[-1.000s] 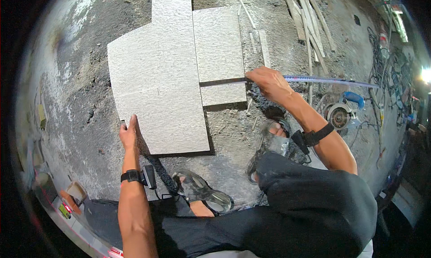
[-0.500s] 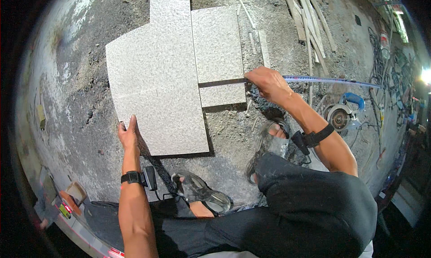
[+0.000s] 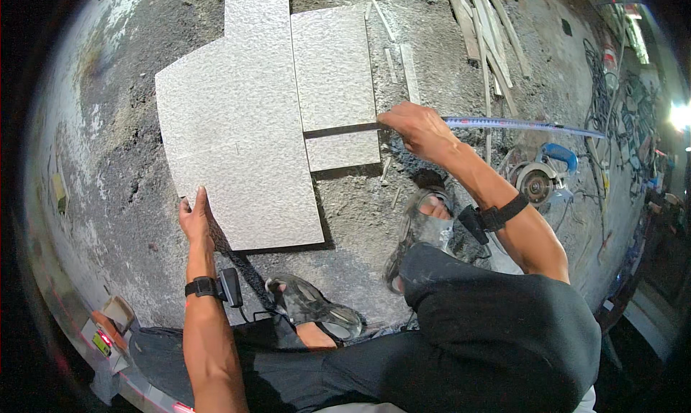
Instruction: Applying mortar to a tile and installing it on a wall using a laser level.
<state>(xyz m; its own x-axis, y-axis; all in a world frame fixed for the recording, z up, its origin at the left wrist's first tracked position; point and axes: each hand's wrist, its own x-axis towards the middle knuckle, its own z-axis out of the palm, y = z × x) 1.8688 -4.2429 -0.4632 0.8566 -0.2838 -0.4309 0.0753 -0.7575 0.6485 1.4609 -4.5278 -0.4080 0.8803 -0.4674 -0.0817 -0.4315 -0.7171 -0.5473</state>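
Observation:
A large speckled grey-white tile [image 3: 234, 147] lies before me, slightly raised at its near edge, with a dark shadow under it. My left hand [image 3: 196, 215] grips its lower left edge, thumb on top and the other fingers hidden at or below the edge. My right hand [image 3: 421, 131] is closed on a tape measure's blade [image 3: 504, 124], which stretches off to the right. That hand is at the right edge of a smaller matching tile [image 3: 335, 67], near a dark gap. Beyond the gap sits another small tile piece [image 3: 342, 150], closer to me.
A circular saw [image 3: 541, 183] with a blue handle rests on the gritty floor at right. Long thin tile strips [image 3: 484, 32] lie at the far right. Tangled cables [image 3: 597, 89] run along the right side. A small lit level-like device [image 3: 103, 341] stands at lower left.
The whole view has shifted, so tiles, hands and saw appear slightly further left. Both hands keep the same grips; nothing was let go.

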